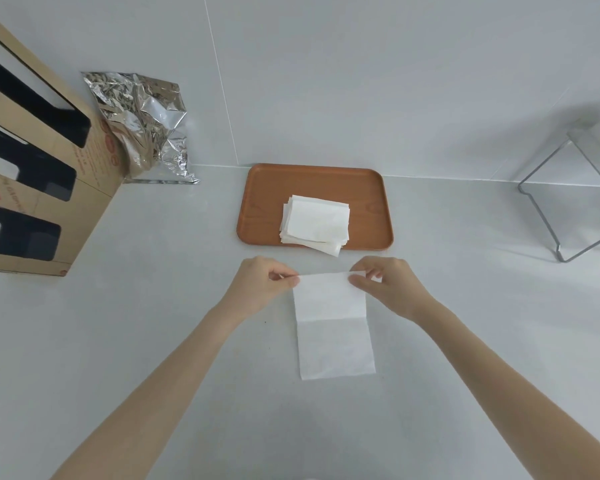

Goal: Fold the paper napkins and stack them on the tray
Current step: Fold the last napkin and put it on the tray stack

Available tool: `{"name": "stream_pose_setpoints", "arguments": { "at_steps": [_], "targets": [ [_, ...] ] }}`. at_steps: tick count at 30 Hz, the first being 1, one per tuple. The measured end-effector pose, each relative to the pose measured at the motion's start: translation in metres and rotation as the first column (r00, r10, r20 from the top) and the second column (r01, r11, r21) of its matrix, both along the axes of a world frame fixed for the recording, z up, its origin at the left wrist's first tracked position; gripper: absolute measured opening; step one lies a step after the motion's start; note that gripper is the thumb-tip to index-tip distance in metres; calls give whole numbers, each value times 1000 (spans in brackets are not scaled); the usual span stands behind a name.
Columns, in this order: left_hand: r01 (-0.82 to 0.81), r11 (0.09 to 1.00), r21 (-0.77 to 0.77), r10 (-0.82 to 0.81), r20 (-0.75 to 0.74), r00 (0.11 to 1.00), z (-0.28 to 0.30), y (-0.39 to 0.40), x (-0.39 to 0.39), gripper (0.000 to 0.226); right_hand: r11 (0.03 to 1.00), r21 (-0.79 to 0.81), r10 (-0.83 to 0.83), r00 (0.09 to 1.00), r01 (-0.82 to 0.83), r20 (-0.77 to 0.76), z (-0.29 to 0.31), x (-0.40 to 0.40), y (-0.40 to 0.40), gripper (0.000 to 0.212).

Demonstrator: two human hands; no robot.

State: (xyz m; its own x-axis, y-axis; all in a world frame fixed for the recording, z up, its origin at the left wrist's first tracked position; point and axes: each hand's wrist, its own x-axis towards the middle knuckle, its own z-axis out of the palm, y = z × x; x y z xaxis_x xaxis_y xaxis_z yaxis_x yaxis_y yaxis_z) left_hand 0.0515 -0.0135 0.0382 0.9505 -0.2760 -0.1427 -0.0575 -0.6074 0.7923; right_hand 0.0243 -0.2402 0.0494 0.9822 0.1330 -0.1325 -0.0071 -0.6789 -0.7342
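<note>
Left hand (pixel 262 284), right hand (pixel 383 284): each pinches a far corner of napkin (pixel 333 327) | long axis runs toward person (crease crosswise) | stack (pixel 314 223) on tray (pixel 267 188) just beyond.

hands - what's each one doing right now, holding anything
Left hand: fingers pinched shut on the napkin's far left corner.
Right hand: fingers pinched shut on its far right corner.

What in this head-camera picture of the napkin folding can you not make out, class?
- Napkin count in the stack on the tray: sheets overlap, head view.
- Cardboard box print: too small, box cut off by the left edge.
- Glass container: cut off by the right edge.
</note>
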Motion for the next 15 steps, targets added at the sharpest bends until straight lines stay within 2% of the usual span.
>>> {"name": "stream_pose_setpoints", "arguments": {
  "at_steps": [4, 12, 15],
  "targets": [
    [9, 1000, 22, -9, -8, 1000, -13, -4, 1, 10, 999, -36, -15, 1000, 14, -18, -16, -2, 1, 10],
    [81, 996, -20, -80, 56, 995, -9, 3, -32, 8, 982, -178, 91, 974, -54, 208, -10, -34, -6, 7],
    [89, 996, -33, -85, 91, 992, -21, 8, -58, 7, 968, -236, 142, 956, -81, 255, -22, -59, -8, 16]
  ]
}}
